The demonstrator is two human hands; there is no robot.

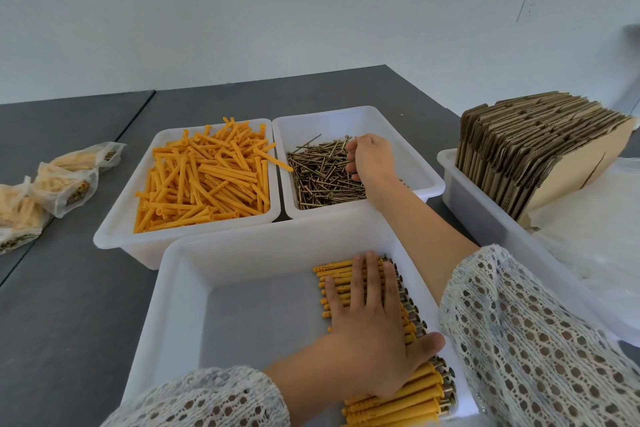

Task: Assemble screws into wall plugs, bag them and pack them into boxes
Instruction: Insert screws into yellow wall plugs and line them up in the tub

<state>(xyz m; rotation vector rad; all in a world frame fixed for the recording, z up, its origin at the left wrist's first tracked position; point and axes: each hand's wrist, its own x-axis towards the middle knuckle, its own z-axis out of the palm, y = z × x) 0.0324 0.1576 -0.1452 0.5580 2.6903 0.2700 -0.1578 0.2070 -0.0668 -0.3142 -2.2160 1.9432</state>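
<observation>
Reaching into the screw bin (398, 135), screws (325, 173) are pinched by the right hand (370, 158) while assembled plugs (408, 388) beside it are pressed flat-fingered by the left hand (367, 329); boxing remains undone.

Bright, even daylight fills the frame, with soft, faint shadows under the white trays (124, 229). No harsh glare. The wide lens bends the bench (69, 305) edges, and the upper right corner is smeared with blur.
</observation>
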